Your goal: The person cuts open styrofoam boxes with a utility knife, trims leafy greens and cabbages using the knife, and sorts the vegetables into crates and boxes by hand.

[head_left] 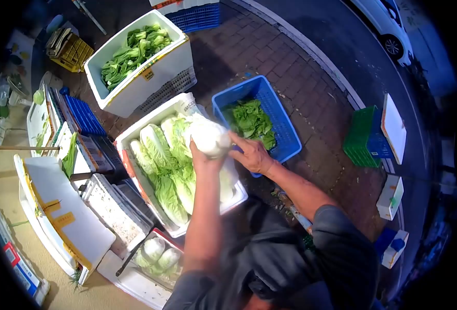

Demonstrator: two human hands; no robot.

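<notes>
Gripping a pale cabbage (207, 135) over the packed foam box (233, 202)

Up close, the left hand (206, 159) has its fingers wrapped round the cabbage, while the right hand (254, 156) puts fingertips to its end — whether they pinch anything, can't tell! Most weight seems to ride on 1 hand; if that grip loosens, the smooth head could drop and bruise the cabbages (159, 147) below. Just beyond sits a blue crate (286, 126) of loose leaves (251, 121) — a sideways slip might land there. Farther out: boxed greens (135, 54), then a white car (386, 20).
</notes>
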